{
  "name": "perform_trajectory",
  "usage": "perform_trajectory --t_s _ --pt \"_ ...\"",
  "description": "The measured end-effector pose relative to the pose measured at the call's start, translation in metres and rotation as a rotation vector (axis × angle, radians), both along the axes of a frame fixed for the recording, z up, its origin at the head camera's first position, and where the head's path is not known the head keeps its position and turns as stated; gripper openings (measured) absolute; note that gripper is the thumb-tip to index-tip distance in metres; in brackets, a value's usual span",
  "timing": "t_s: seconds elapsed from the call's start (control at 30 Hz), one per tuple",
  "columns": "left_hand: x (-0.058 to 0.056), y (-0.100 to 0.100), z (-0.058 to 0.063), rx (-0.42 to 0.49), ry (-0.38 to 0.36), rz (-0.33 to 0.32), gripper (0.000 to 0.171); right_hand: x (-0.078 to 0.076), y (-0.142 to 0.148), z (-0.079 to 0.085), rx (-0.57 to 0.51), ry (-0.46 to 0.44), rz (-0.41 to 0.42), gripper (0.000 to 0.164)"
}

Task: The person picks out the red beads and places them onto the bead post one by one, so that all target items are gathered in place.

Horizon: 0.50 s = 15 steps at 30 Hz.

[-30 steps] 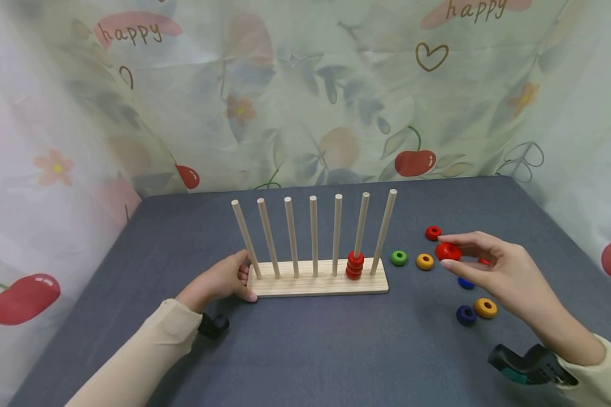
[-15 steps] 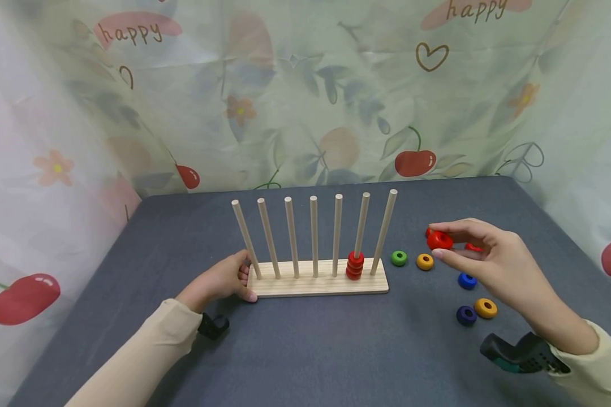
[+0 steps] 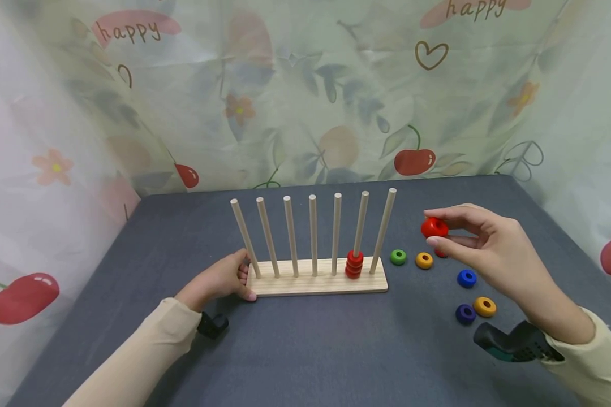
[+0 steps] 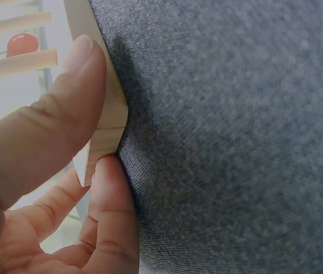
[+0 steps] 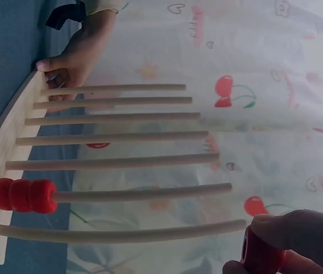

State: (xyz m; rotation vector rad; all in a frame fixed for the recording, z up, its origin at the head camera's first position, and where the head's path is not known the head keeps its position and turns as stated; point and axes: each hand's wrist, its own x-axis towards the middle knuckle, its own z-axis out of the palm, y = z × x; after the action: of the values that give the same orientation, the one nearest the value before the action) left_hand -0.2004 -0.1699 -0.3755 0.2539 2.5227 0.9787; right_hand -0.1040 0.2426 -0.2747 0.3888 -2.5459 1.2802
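A wooden peg rack (image 3: 295,287) stands on the dark table, with a row of several upright pegs. My left hand (image 3: 221,280) grips its left end. In the left wrist view the thumb (image 4: 81,85) lies along one side of the base and fingertips touch the end. Three stacked red rings (image 3: 353,267) sit at the bottom of the second peg from the right. My right hand (image 3: 499,254) pinches a red ring (image 3: 431,230) between thumb and fingers, raised above the table, right of the rack. The right wrist view shows this ring (image 5: 259,251) near the outermost peg's tip (image 5: 230,225).
Right of the rack lie a green ring (image 3: 398,263), a yellow ring (image 3: 422,265), a blue ring (image 3: 465,284), a dark blue ring (image 3: 465,321) and another yellow ring (image 3: 483,313). Another red ring (image 3: 440,254) is partly hidden by my right hand. Patterned cloth (image 3: 305,90) hangs behind the table.
My right hand has risen and moved slightly left with the red ring, uncovering the blue ring. My left hand stays on the rack's end.
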Motion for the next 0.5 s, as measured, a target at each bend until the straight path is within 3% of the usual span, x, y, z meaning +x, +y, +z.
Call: perform_trajectory --t_s 0.5 --pt "-0.001 0.0 -0.001 0.002 0.004 -0.005 0.065 -0.001 -0.009 0.015 -0.058 0.037 -0.007 0.036"
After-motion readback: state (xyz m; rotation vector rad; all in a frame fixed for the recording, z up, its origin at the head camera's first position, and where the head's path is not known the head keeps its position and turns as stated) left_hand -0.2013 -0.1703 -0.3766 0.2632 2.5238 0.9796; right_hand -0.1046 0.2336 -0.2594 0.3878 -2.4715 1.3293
